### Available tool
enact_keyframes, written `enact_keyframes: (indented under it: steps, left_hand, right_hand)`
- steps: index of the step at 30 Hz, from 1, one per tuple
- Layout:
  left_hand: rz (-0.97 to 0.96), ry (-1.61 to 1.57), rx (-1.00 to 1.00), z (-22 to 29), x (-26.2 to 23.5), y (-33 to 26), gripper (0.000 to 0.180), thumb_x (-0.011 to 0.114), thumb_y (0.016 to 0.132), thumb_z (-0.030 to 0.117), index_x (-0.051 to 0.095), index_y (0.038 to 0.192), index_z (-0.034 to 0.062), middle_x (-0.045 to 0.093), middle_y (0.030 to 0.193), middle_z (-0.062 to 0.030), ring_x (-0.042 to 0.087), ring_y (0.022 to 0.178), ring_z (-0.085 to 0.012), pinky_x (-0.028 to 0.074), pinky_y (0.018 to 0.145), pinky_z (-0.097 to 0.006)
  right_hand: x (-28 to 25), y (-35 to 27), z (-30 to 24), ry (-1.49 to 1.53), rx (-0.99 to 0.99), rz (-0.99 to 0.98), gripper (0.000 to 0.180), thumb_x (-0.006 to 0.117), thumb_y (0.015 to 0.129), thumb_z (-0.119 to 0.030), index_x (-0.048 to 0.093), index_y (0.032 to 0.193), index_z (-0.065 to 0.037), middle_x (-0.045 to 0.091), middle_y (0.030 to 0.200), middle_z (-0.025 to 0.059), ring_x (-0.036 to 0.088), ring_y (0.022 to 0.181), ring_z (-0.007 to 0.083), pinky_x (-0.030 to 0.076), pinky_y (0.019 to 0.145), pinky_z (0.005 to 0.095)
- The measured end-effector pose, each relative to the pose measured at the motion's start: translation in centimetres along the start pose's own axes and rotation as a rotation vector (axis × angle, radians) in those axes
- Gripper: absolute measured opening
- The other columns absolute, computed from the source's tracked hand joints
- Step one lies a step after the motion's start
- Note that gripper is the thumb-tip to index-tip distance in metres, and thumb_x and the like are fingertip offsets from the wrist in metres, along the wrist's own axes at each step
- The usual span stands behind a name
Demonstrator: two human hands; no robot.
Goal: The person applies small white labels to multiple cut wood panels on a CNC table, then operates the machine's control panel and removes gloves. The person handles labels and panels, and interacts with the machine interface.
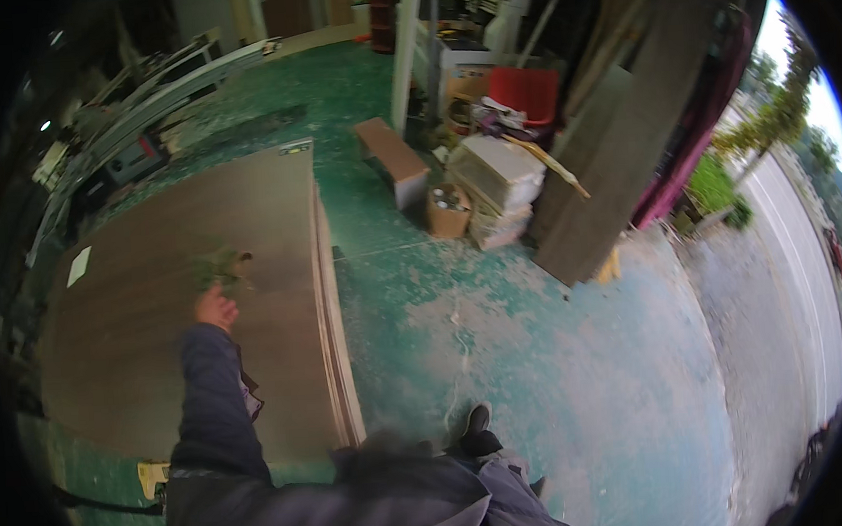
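Observation:
My left hand (216, 309) reaches out over a large stack of brown wood-grain boards (150, 363). Its fingers are closed at the edge of a crumpled green and brown thing (219, 267), which is too blurred to name. Under my dark-sleeved forearm, a small dark brown and purplish object (251, 396) shows in part; most of it is hidden by the sleeve. A white label (79, 266) sticks to the top board near its left side, and another small label (295, 148) is at the far corner. My right hand is not in view.
Right of the boards lie a brown bench-like piece (392, 160), a cardboard box of small items (449, 214) and a pale wrapped stack (502, 171). Long planks (587, 159) lean near a red chair (524, 94). A dark case (135, 162) stands behind, left; a road (793, 272) runs outside.

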State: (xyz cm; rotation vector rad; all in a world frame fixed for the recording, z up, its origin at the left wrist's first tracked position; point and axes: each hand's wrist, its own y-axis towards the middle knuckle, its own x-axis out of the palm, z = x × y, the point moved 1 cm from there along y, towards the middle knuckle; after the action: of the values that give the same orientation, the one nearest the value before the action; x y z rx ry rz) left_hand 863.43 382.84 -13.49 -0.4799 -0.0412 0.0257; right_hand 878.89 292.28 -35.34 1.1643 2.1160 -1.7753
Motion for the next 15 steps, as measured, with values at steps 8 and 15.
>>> enact_keyframes:
  steps: [8, 15]
  left_hand:
    - [0.005, -0.017, 0.433, 0.4, 9.2, -14.7, 0.051, 0.075, 0.093, 0.027, 0.057, 0.136, 0.0078, 0.067, 0.109, -0.0052, 0.065, 0.09, -0.0171, 0.053, 0.076, -0.034]
    - [-0.045, 0.275, 0.974, 10.6, 10.6, -27.3, 0.034, 0.071, 0.096, 0.015, 0.064, 0.128, 0.0032, 0.068, 0.107, -0.0012, 0.063, 0.095, -0.0105, 0.05, 0.082, -0.025]
  right_hand:
    - [-19.3, 21.2, -21.0, -0.363, -0.512, 0.278, 0.026, 0.057, 0.085, -0.019, 0.073, 0.068, -0.008, 0.069, 0.067, 0.0149, 0.066, 0.062, 0.034, 0.051, 0.06, 0.0443]
    - [-35.1, 20.0, -66.1, 0.292, -1.316, 0.097, 0.013, 0.066, 0.091, -0.006, 0.07, 0.097, 0.005, 0.07, 0.091, 0.0065, 0.06, 0.081, 0.0122, 0.05, 0.072, 0.0285]
